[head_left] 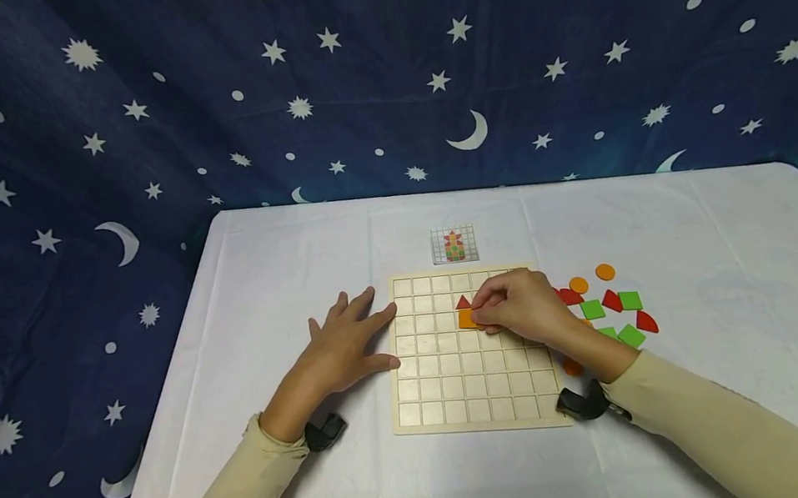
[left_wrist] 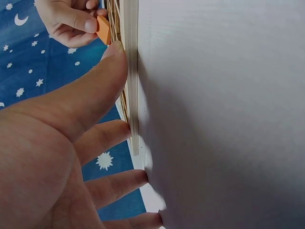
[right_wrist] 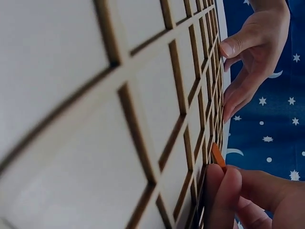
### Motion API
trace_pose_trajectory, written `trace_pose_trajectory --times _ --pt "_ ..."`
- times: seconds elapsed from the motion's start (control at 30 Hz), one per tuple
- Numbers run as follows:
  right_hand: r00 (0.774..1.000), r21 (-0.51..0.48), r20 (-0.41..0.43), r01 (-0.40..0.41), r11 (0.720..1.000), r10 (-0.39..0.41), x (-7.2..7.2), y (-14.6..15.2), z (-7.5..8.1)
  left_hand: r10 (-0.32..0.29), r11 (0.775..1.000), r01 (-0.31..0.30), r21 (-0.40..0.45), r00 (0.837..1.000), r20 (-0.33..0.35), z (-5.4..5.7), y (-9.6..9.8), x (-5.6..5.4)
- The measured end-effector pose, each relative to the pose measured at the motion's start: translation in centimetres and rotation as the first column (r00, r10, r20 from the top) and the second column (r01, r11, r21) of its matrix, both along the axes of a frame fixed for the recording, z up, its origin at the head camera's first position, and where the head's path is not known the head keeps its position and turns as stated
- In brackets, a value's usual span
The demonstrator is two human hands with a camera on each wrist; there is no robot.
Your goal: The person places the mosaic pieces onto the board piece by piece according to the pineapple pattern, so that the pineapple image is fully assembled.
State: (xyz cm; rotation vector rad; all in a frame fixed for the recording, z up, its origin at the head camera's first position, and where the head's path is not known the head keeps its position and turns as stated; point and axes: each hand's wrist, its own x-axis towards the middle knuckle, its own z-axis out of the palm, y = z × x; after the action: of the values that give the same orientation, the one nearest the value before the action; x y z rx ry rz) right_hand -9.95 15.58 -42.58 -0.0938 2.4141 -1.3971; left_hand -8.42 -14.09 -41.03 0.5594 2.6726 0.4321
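Observation:
A pale wooden grid board (head_left: 458, 409) lies on the white table. On it, an orange square tile (head_left: 465, 319) sits just below a red triangle tile (head_left: 462, 303). My right hand (head_left: 520, 304) is over the board's upper middle and pinches an orange tile (left_wrist: 103, 30) between thumb and fingertips, tilted in the left wrist view; the fingers partly cover it from above. My left hand (head_left: 343, 345) lies with fingers spread at the board's left edge, thumb and index fingertip touching the rim, other fingers on the table.
A small pattern card (head_left: 454, 245) with a coloured figure lies behind the board. To its right are scattered tiles: orange circles (head_left: 605, 271), green squares (head_left: 629, 300) and red quarter-circles (head_left: 647, 322). A dark blue star-printed cloth (head_left: 382, 117) hangs behind the table.

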Motion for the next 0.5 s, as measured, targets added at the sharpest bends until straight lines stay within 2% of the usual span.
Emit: trace_pose_trajectory --times 0.3,0.5 --pt "0.996 0.089 -0.066 -0.052 0.995 0.058 -0.01 -0.39 0.11 -0.002 1.0 0.002 -0.002 1.0 -0.005 0.08 0.0 0.01" --pt "0.997 0.095 -0.052 -0.054 0.994 0.059 -0.06 -0.42 0.18 0.002 1.0 -0.002 0.0 1.0 0.005 0.16 0.01 0.0"
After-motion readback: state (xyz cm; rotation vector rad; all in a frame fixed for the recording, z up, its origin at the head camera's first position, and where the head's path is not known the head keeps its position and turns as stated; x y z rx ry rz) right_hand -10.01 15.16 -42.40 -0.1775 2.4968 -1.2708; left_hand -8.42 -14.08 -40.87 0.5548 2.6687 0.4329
